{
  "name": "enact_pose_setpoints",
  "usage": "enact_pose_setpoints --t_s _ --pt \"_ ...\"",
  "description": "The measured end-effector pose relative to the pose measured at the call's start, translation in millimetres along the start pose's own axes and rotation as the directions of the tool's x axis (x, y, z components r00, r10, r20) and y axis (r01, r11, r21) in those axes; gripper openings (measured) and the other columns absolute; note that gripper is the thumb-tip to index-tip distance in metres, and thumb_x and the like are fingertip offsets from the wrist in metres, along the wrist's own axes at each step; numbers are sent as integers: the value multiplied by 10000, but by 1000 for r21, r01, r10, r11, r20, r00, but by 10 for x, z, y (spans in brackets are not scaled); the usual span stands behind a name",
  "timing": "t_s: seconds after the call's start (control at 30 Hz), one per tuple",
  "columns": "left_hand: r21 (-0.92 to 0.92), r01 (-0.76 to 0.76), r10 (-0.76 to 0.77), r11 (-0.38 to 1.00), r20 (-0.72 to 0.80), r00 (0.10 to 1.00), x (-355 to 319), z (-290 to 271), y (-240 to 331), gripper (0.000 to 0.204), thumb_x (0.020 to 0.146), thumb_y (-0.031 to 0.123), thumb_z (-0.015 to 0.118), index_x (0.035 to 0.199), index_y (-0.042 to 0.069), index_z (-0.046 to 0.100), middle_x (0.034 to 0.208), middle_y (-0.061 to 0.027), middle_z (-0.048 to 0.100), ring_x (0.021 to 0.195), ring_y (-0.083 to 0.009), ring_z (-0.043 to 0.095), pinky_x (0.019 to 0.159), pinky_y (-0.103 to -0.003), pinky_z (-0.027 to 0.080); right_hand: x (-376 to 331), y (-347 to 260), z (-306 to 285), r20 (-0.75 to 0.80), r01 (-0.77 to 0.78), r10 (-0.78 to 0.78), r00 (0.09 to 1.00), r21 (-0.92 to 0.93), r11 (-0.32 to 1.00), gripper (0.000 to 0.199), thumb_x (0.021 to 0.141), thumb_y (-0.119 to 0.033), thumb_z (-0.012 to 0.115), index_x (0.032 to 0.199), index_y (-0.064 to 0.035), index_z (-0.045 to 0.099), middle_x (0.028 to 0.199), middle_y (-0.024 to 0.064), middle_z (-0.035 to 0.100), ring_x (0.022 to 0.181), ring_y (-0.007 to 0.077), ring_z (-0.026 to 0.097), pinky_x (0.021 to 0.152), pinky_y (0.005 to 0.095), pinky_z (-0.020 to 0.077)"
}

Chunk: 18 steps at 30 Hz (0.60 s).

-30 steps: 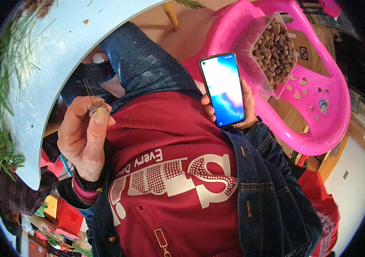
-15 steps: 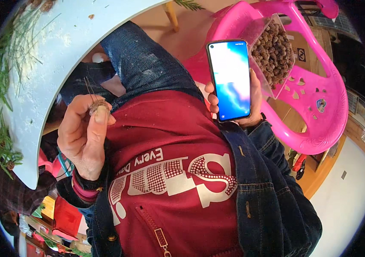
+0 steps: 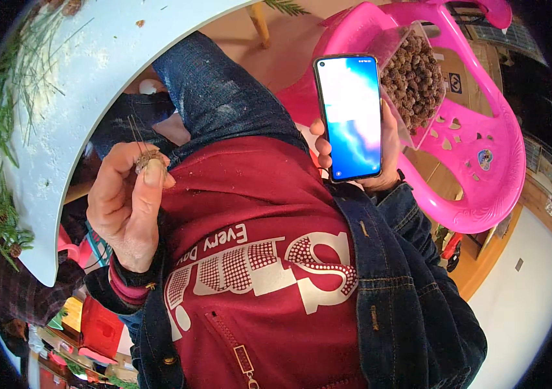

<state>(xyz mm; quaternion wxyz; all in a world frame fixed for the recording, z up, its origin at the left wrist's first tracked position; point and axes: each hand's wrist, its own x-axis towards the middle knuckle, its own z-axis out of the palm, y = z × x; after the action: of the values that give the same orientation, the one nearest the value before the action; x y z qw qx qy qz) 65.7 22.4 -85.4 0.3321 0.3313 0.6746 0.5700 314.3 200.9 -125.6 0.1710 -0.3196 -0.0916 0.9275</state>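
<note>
Between the thumb and fingers of my left hand [image 3: 124, 207] is a small brown pine cone [image 3: 150, 159], partly hidden by the thumb. Thin wires [image 3: 136, 131] stick up from it. My right hand [image 3: 389, 146] grips a smartphone [image 3: 352, 123] upright, its fingers curled round the left edge and the thumb side along the right. The phone's screen is lit, white and blue. Just beyond the right hand, a clear plastic box [image 3: 407, 137] full of small brown cones [image 3: 412, 81] rests on a pink plastic chair [image 3: 483, 194].
A pale table [image 3: 88, 84] curves along the left, with green conifer sprigs [image 3: 0, 214], long needles and white powder on it. My jeans-clad leg [image 3: 224, 97] extends beneath its edge. Behind the chair lies a cardboard box [image 3: 457, 81]. Red containers [image 3: 101, 327] show at the lower left.
My right hand has raised the phone slightly toward the top of the view. My left hand holds the pine cone in nearly the same place.
</note>
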Motion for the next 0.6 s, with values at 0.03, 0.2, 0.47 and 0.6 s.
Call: enact_pose_setpoints --t_s 0.03,0.2,0.47,0.6 --pt "1 0 0 1000 0 1000 7 1 0 156 905 85 511 992 -32 567 893 -91 578 675 -96 529 675 -222 420 7 -4 -3 2 -5 5 1000 5 1000 751 861 -653 348 1265 -27 438 1034 265 566 728 341 587 621 445 503" --pt "1 -4 4 1000 18 1000 16 -41 -14 156 908 85 508 1002 -27 564 899 -88 579 681 -93 531 669 -221 426 -19 32 2 -67 -20 21 998 13 1000 703 872 -575 400 1255 14 433 1040 246 573 762 313 595 651 396 504" --pt "30 -62 60 998 63 996 121 -150 -30 71 835 -7 587 906 -5 580 764 -32 547 644 -74 497 582 -210 397 -68 64 -70 -139 -165 100 985 -618 769 574 836 -335 517 1221 82 433 1046 185 590 796 219 618 673 311 514" --pt "11 -184 184 983 24 983 161 -195 -60 93 808 11 636 884 0 584 709 -38 550 560 -95 485 501 -220 385 -38 63 -347 -300 -274 105 948 -606 747 510 817 -293 550 1199 38 476 1002 139 620 801 191 623 717 299 520"
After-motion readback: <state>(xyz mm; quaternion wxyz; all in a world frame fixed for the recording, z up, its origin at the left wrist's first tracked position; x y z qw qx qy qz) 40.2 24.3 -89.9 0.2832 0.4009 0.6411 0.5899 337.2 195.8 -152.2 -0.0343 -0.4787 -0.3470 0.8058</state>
